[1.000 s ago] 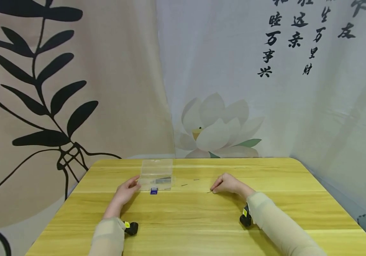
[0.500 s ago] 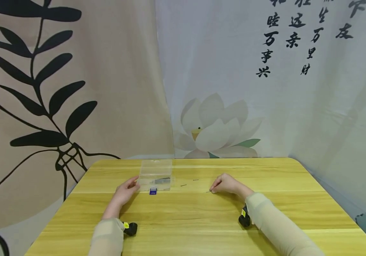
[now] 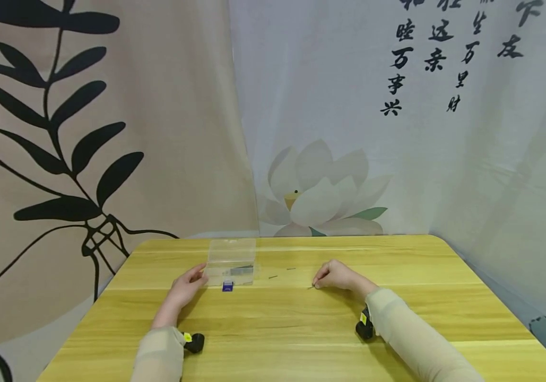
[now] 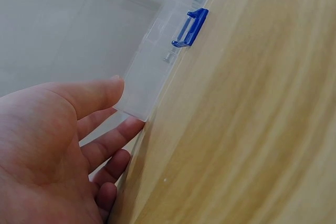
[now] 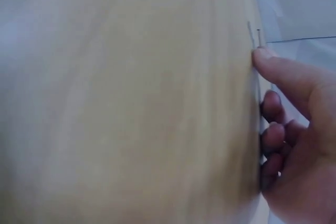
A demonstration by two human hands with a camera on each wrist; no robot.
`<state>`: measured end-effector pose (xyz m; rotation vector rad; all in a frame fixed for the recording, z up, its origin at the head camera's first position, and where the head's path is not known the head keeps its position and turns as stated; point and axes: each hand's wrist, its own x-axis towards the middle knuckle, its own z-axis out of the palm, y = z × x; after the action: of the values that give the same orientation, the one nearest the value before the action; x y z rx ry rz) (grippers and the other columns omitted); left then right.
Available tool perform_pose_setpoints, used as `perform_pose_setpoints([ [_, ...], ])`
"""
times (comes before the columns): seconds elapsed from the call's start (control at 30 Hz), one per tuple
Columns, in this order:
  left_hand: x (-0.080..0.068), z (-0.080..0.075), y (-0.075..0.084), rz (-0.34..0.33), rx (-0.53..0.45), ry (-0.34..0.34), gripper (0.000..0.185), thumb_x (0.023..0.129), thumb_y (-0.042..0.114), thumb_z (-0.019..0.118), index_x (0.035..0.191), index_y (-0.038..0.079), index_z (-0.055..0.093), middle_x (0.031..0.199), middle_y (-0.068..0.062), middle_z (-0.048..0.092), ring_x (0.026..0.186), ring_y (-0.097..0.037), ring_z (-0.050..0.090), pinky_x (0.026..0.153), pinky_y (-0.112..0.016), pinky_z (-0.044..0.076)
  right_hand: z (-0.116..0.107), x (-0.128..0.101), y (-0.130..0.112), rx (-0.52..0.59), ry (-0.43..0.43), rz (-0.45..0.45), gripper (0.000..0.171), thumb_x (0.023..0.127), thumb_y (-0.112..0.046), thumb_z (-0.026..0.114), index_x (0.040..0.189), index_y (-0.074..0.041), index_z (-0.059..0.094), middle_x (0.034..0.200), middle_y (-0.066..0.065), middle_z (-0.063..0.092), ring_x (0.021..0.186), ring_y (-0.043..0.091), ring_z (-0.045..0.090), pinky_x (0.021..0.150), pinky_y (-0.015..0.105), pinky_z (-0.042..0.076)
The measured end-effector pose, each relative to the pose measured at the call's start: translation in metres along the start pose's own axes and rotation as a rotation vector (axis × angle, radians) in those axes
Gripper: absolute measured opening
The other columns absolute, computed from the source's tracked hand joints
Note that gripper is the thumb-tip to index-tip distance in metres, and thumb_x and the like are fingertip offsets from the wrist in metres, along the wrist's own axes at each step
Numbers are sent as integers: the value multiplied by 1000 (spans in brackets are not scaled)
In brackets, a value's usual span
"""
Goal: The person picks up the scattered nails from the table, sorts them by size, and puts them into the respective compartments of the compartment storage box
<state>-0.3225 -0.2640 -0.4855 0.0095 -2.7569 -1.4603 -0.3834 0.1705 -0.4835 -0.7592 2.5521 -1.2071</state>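
Note:
My left hand (image 3: 188,289) grips the left end of a clear plastic box (image 4: 143,80), with the thumb on one face and fingertips at the corner. The box's lid (image 3: 232,250) stands raised at the back, and a blue latch (image 3: 227,287) is on its front. Several small metal pieces lie inside, too small to tell apart. Right of the box, my right hand (image 3: 341,277) pinches a thin grey nail (image 3: 310,287) between thumb and forefinger, low at the tabletop. In the right wrist view the thumb (image 5: 270,61) hides part of that nail.
Two more thin nails, a nearer nail (image 3: 273,277) and a farther nail (image 3: 291,268), lie on the wooden table (image 3: 273,329) between box and right hand. A printed curtain (image 3: 182,132) hangs right behind the table's back edge.
The nail in my right hand tilts slightly at the fingertips. Both hands otherwise stay in place; the whole head view shifts a little.

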Motion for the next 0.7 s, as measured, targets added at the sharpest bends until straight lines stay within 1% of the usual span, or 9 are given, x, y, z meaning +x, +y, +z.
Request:
perform_pose_setpoints([
  [0.1,-2,-1,-1,-6,-15,-1,55,101,23,54,149,5,37,141,-28,43,130,-43,39,105,-56,33,-3,2,0,29,-25,-1,5,85,-7,73,87,-3,76,88,2,70,78,11,57,68,25,49],
  [0.2,-3,-1,-3,-1,-15,2,54,101,23,54,149,4,37,140,-28,43,129,-44,39,104,-56,33,-7,4,1,84,-27,0,9,89,-7,69,91,-1,75,94,5,71,82,12,59,70,26,49],
  [0.27,-4,-1,-4,-3,-19,7,54,101,22,54,149,4,37,140,-28,44,129,-43,40,104,-56,34,-10,5,0,131,-6,0,13,91,-8,66,96,0,74,100,7,71,88,15,61,74,28,51],
  [0.37,-5,-1,-4,-6,-19,7,54,101,22,54,149,4,37,140,-27,44,129,-43,40,104,-56,34,-15,8,-2,167,43,4,18,93,-12,65,102,1,73,106,9,70,98,20,62,83,34,52],
  [0.43,-6,-1,-3,-6,-18,12,54,101,22,54,149,4,38,140,-27,45,129,-42,41,104,-55,35,-18,10,-4,163,70,15,21,94,-15,65,105,1,72,107,9,70,101,22,62,87,39,50],
  [0.6,-5,0,0,11,-9,15,53,100,20,55,148,4,39,138,-27,46,127,-43,42,103,-55,36,-25,16,-14,142,120,65,23,93,-20,66,106,-2,72,108,6,69,101,22,60,84,47,47],
  [0.7,-4,1,2,7,-19,15,53,100,21,55,148,5,39,139,-27,46,127,-42,43,103,-56,35,-29,19,-19,171,135,74,25,94,-19,66,109,0,70,108,6,68,102,23,60,89,50,45],
])
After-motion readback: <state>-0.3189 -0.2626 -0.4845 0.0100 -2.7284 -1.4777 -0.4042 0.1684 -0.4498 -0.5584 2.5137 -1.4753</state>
